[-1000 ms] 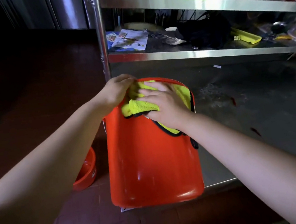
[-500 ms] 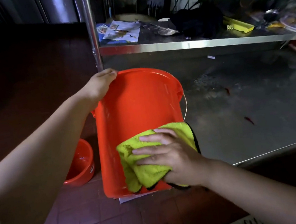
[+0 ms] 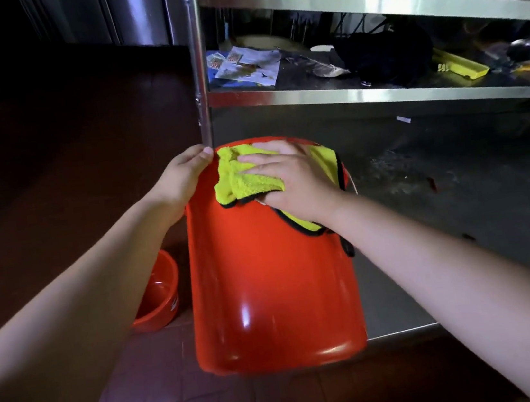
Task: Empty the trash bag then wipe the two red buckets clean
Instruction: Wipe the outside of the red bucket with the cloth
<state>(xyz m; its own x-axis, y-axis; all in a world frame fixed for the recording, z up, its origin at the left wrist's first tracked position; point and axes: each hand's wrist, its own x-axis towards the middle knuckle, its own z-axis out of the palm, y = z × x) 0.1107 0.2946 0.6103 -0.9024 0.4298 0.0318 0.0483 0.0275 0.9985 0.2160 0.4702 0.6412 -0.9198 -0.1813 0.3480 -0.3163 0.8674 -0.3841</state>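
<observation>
Now our right hand (image 3: 287, 177) presses the yellow cloth (image 3: 241, 183), fingers flat, onto the tipped red bucket (image 3: 268, 284) beside its rim; our left hand (image 3: 183, 178) grips that rim. Wiping underway, we judge; next, sweep toward its base.

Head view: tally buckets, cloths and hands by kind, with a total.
Red buckets: 2 (held bucket, floor bucket)
Yellow cloth: 1
Hands: 2 (left hand on the held bucket's rim, right hand on the cloth)
Total: 5
</observation>
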